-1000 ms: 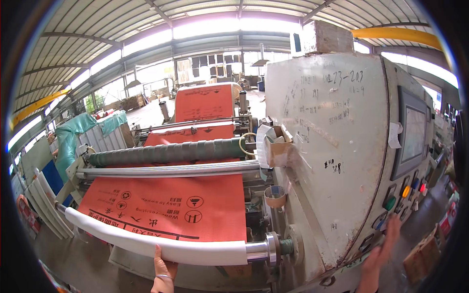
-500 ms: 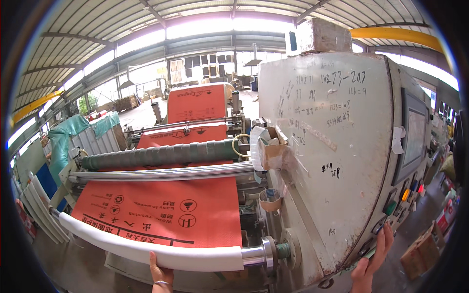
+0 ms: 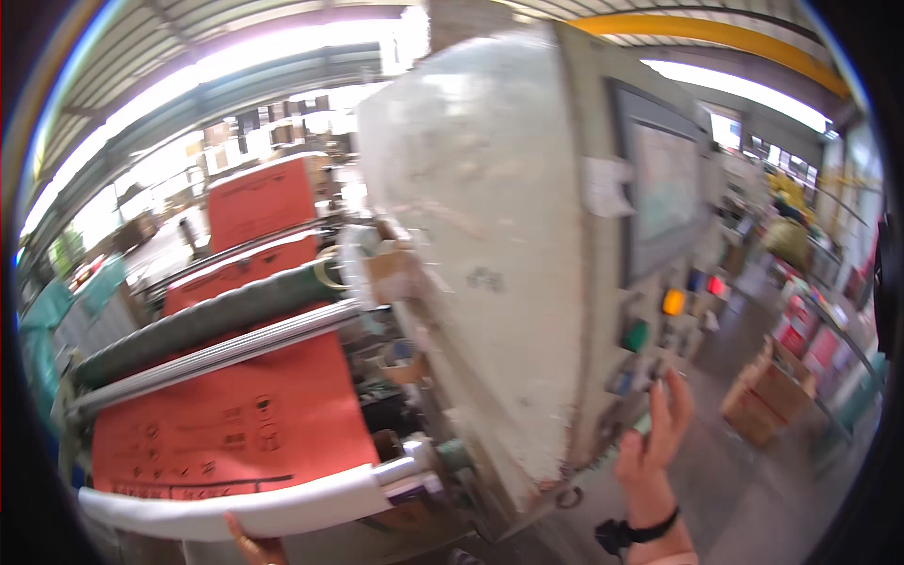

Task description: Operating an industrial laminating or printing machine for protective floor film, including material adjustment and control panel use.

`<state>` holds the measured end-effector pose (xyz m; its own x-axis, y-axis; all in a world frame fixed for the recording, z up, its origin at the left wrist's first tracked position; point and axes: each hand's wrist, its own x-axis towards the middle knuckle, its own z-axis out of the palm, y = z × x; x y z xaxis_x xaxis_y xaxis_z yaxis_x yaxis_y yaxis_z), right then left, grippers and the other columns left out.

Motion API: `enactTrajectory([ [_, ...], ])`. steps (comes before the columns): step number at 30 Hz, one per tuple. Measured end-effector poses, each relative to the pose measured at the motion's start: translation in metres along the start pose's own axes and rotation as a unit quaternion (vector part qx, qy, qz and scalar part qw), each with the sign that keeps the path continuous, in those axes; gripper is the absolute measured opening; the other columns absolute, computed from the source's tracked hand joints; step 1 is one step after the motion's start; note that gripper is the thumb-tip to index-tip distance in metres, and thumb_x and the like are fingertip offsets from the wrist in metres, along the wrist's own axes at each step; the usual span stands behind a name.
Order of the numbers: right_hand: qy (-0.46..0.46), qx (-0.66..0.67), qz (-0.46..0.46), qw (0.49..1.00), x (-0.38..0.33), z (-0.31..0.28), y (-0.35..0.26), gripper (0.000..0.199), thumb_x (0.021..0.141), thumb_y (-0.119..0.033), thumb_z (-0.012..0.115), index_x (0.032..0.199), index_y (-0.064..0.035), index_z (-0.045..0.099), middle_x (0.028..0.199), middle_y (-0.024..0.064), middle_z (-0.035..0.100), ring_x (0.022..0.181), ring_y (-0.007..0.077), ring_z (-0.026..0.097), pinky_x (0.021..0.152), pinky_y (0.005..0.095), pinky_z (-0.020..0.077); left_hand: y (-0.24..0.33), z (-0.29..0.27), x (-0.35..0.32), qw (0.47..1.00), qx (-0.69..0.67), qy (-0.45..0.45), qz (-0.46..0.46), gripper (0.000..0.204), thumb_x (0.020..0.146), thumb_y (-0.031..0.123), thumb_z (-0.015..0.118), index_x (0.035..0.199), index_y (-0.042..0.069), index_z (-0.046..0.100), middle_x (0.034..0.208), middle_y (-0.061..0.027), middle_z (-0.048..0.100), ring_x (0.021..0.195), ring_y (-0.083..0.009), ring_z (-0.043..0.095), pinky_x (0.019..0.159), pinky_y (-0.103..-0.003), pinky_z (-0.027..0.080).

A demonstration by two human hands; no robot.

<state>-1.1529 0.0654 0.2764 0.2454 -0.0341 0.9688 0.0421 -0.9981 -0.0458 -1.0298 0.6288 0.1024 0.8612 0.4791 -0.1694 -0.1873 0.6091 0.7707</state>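
Observation:
My right hand (image 3: 656, 435) is raised with fingers spread, its fingertips at the lower buttons of the control panel (image 3: 659, 320) on the pale machine cabinet (image 3: 490, 235). It holds nothing; a dark band is on the wrist. My left hand (image 3: 247, 544) touches the underside of the white roller (image 3: 254, 504) at the frame's lower edge; only its fingers show. Above the roller lies a red printed web (image 3: 235, 424) running under a steel bar (image 3: 217, 353) and a green roller (image 3: 207, 320). A screen (image 3: 664, 184) sits above the coloured buttons.
More red web (image 3: 262, 202) rises behind the rollers. Cardboard boxes (image 3: 767, 400) and shelves with colourful goods (image 3: 829, 330) stand on the right. A yellow crane beam (image 3: 716, 38) runs overhead. Teal-covered stacks (image 3: 56, 311) stand at the far left.
The view has swung right and closer to the cabinet. My right hand has risen from the lower edge up to the panel buttons. My left hand stays under the white roller.

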Motion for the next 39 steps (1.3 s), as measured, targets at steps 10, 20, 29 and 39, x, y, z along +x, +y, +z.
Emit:
enactTrajectory([
  [10, 0.057, 0.077, 0.197, 0.976, -0.051, 0.024, 0.008, 0.057, 0.100, -0.037, 0.045, 0.134, 0.0088, 0.047, 0.132, 0.0223, 0.052, 0.122, 0.0330, 0.051, 0.105, 0.0409, 0.0363, -0.001, 0.004, -0.006, 0.999, 0.011, -0.043, 0.002, 0.086, 0.084, 0.067, 0.058, 0.141, 0.004, 0.044, 0.141, -0.0183, 0.049, 0.130, -0.0373, 0.045, 0.112, -0.053, 0.032],
  [20, -0.002, 0.020, 0.192, 0.981, -0.030, -0.006, 0.025, 0.029, 0.098, -0.016, 0.051, 0.112, 0.0076, 0.061, 0.111, 0.0199, 0.061, 0.101, 0.0325, 0.059, 0.088, 0.0394, 0.0451, -0.015, 0.000, -0.001, 0.997, -0.071, 0.001, 0.012, 0.078, 0.085, 0.058, 0.066, 0.141, 0.010, 0.041, 0.135, -0.0079, 0.050, 0.121, -0.0262, 0.049, 0.103, -0.044, 0.040],
  [29, 0.004, 0.034, 0.220, 0.975, -0.028, -0.001, 0.024, 0.026, 0.099, -0.014, 0.051, 0.107, 0.0079, 0.062, 0.107, 0.0207, 0.060, 0.097, 0.0335, 0.059, 0.085, 0.0392, 0.0450, -0.014, 0.010, -0.005, 0.996, -0.083, 0.001, 0.036, 0.076, 0.086, 0.057, 0.066, 0.138, 0.008, 0.043, 0.133, -0.0085, 0.050, 0.121, -0.0260, 0.049, 0.104, -0.044, 0.040],
  [39, 0.010, 0.026, 0.210, 0.977, -0.030, -0.001, 0.025, 0.024, 0.099, -0.013, 0.050, 0.106, 0.0076, 0.060, 0.107, 0.0210, 0.060, 0.097, 0.0334, 0.058, 0.085, 0.0396, 0.0447, -0.017, 0.005, -0.001, 0.995, -0.086, -0.016, 0.043, 0.076, 0.086, 0.057, 0.065, 0.139, 0.008, 0.042, 0.134, -0.0082, 0.051, 0.122, -0.0258, 0.049, 0.105, -0.044, 0.039],
])
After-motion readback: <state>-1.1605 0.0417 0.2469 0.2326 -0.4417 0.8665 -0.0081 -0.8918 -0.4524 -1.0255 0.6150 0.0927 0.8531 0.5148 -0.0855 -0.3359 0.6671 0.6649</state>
